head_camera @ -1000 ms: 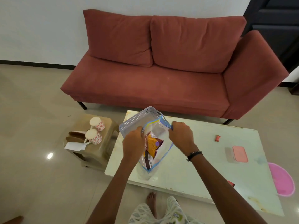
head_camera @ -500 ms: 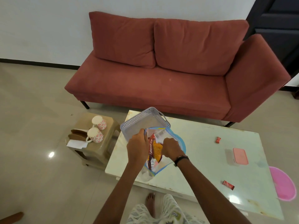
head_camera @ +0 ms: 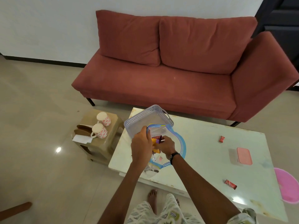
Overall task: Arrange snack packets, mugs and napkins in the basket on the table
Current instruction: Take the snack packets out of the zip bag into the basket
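Since a second ago the right hand (head_camera: 165, 145) has let go of the bag's rim and gone down inside the bag (head_camera: 175, 139), where its fingers now pinch the top of a packet (head_camera: 156, 137). Left hand (head_camera: 141, 147) grips the bag's mouth on its near-left side, holding it open.

What could go wrong: the bag is limp, clear plastic, and only one side of its mouth is held, so pulling the packet up may drag the whole bag along or tip the other packets out onto the table (head_camera: 202, 152). The basket (head_camera: 137, 120) sits just behind the bag at the table's far-left corner; a tug could nudge it toward that edge.

That packet looks dark red at its top, with orange and purple below, though I can't quite make out whether that is one packet or two pressed together. Two mugs (head_camera: 101, 125) and some napkins (head_camera: 81, 138) wait on the stool (head_camera: 111, 138) off the table's left edge. Two small red packets (head_camera: 222, 139) lie loose toward the table's right side, untouched.
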`<state>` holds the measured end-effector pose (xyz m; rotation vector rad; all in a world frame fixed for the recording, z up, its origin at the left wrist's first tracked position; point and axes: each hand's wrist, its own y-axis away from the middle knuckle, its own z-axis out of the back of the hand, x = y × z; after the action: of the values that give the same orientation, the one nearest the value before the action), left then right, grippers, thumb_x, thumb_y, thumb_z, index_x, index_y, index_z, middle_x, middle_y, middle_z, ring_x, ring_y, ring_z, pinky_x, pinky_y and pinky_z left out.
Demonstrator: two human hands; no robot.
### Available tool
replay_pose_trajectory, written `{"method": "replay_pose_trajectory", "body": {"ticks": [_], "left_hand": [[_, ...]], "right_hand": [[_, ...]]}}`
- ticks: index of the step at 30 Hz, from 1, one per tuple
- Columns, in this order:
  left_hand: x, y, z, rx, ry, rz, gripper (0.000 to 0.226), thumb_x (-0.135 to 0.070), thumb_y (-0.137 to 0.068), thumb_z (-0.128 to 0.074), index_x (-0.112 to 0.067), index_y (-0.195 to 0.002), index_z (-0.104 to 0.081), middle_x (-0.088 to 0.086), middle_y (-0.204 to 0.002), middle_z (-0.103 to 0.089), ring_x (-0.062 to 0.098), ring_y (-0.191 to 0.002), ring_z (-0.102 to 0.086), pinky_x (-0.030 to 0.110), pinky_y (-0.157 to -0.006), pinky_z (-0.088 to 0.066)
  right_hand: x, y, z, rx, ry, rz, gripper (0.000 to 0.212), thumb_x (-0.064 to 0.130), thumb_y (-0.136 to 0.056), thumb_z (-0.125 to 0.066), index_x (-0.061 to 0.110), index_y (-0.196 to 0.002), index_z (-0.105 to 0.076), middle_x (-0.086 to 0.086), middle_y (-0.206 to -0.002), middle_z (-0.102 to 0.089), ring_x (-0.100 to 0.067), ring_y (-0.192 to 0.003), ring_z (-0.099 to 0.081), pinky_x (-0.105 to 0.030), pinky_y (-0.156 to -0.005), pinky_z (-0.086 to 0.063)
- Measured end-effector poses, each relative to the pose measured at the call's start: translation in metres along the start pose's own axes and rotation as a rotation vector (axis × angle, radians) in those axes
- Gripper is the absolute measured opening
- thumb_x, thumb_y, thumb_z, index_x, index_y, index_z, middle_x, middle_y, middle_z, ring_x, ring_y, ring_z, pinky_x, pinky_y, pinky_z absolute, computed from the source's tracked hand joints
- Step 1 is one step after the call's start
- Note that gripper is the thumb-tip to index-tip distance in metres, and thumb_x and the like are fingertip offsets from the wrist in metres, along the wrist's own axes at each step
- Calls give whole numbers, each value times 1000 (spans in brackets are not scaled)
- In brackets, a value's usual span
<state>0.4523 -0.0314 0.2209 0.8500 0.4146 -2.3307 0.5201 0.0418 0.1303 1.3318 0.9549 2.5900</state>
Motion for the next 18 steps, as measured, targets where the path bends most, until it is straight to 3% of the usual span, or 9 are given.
{"method": "replay_pose_trajectory", "body": {"ticks": [6, 9, 14, 18], "left_hand": [[8, 0, -2, -31, 29, 31, 32, -26, -99, -36, -8, -106, -60, 15, -89, -69, 29, -78, -64, 33, -63, -47], [9, 0, -4, -50, 13, 44, 32, -27, -99, -35, -8, -106, -60, 15, -89, -69, 30, -80, -64, 39, -67, -51], [14, -11, -6, -90, 20, 174, 33, -26, -99, -34, -3, -105, -58, 22, -89, -67, 39, -82, -62, 49, -73, -53], [11, -24, -14, -80, 65, 262, 34, -24, -100, -35, 1, -108, -57, 20, -98, -67, 37, -90, -63, 42, -75, -50]], "right_hand": [[-8, 6, 5, -34, -49, 120, 8, 8, -73, -72, 13, -76, -66, -4, -78, -64, -18, -78, -56, -25, -67, -39], [-7, 6, 6, -104, 42, 227, 16, 5, -86, -55, 14, -72, -56, -10, -83, -69, -19, -75, -53, -20, -53, -33], [13, 16, 24, -150, 303, 448, 16, 11, -96, -41, 4, -95, -56, -15, -95, -68, -22, -77, -56, -29, -64, -40], [39, 25, 51, -171, 546, 616, 21, 21, -100, -37, 9, -114, -47, -10, -103, -65, -30, -89, -64, -34, -68, -47]]}}
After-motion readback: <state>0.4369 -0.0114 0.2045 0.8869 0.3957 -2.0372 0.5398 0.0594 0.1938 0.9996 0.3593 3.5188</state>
